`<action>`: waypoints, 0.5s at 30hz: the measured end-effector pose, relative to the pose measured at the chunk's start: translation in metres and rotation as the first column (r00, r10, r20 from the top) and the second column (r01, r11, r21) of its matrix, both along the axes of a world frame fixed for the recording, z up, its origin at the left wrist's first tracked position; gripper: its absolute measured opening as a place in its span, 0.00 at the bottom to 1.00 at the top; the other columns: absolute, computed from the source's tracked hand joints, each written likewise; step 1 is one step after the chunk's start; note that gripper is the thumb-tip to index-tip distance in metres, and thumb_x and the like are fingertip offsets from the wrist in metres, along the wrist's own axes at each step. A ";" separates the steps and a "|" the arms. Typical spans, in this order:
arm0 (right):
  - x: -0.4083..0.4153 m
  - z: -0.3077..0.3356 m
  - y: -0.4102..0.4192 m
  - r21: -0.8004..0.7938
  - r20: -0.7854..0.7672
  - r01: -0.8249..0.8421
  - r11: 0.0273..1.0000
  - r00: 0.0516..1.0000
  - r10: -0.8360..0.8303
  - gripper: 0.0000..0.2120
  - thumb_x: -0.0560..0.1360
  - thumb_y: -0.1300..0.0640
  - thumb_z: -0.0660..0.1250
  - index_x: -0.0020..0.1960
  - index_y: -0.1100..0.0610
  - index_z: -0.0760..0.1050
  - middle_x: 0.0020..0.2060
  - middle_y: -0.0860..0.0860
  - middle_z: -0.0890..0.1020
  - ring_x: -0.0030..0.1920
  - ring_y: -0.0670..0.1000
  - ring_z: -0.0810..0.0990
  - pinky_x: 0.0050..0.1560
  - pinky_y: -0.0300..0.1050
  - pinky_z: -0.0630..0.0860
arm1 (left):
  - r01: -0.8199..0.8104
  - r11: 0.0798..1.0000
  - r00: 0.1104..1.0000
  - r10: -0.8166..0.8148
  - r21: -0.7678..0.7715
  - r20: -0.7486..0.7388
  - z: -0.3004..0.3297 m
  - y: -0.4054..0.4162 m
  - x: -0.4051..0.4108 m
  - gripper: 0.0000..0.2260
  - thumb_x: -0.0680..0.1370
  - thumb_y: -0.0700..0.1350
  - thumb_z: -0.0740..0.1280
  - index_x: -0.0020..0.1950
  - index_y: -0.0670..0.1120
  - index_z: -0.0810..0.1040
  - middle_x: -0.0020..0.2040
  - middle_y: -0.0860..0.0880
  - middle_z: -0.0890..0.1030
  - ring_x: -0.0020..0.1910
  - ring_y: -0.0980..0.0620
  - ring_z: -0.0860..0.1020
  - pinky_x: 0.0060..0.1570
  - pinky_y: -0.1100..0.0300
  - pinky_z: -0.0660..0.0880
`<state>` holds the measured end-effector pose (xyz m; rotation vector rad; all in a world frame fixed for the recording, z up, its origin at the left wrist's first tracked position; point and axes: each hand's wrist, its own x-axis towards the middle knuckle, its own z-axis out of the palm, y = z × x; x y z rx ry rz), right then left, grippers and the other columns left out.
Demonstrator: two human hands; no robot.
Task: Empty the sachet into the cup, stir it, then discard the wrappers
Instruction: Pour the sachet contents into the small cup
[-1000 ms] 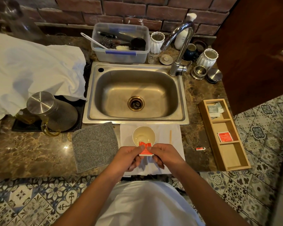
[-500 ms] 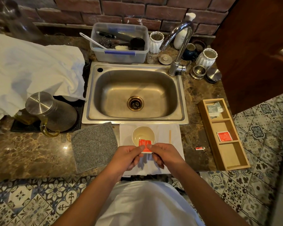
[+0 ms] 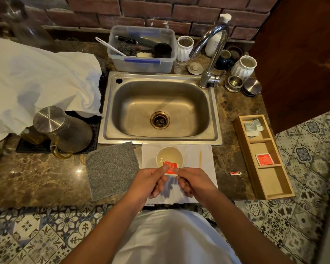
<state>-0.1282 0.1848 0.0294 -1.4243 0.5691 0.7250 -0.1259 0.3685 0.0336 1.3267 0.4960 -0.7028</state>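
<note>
A small red sachet [image 3: 170, 167] is pinched between my left hand [image 3: 151, 181] and my right hand [image 3: 191, 181], each gripping one side. It hangs over the near rim of a cream cup [image 3: 169, 156] that stands on a white napkin [image 3: 191, 153] in front of the sink. A thin wooden stirrer [image 3: 200, 159] lies on the napkin to the right of the cup. A torn red strip of wrapper [image 3: 235, 173] lies on the counter further right.
A wooden tray [image 3: 274, 187] at the right holds another red sachet [image 3: 263, 159] and pale packets. A grey cloth [image 3: 111, 169] lies left of the napkin, a steel-lidded jug [image 3: 65, 130] beyond it. The steel sink [image 3: 160, 111] and tap [image 3: 211, 54] sit behind.
Both hands stay on the sachet at the cup's near rim; the sachet has tilted a little over the cup. Nothing else has moved.
</note>
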 end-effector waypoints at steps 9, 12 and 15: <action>0.004 0.006 -0.001 0.047 -0.088 0.051 0.998 0.995 -0.047 0.17 0.77 0.48 0.74 0.33 0.56 0.81 0.25 0.52 0.74 0.22 0.47 0.68 0.23 0.38 0.62 | -0.024 0.997 0.999 0.020 -0.078 -0.046 0.000 0.001 0.000 0.17 0.79 0.53 0.71 0.38 0.41 0.83 0.28 0.44 0.79 0.20 0.52 0.71 0.21 0.62 0.63; 0.004 0.006 -0.002 0.084 -0.111 0.082 0.993 0.991 -0.073 0.16 0.77 0.49 0.73 0.34 0.56 0.81 0.24 0.52 0.74 0.21 0.46 0.67 0.21 0.37 0.62 | -0.023 0.996 0.998 0.018 -0.083 -0.057 0.000 0.001 -0.001 0.17 0.79 0.52 0.71 0.42 0.38 0.84 0.30 0.42 0.82 0.22 0.51 0.75 0.21 0.62 0.67; 0.005 0.004 -0.004 0.138 -0.164 0.128 0.982 0.981 -0.104 0.15 0.78 0.50 0.73 0.35 0.57 0.80 0.24 0.52 0.74 0.20 0.45 0.67 0.20 0.36 0.62 | -0.032 0.995 0.997 0.024 -0.097 -0.076 0.000 0.000 -0.001 0.16 0.79 0.50 0.71 0.42 0.37 0.84 0.30 0.41 0.83 0.21 0.50 0.77 0.20 0.63 0.69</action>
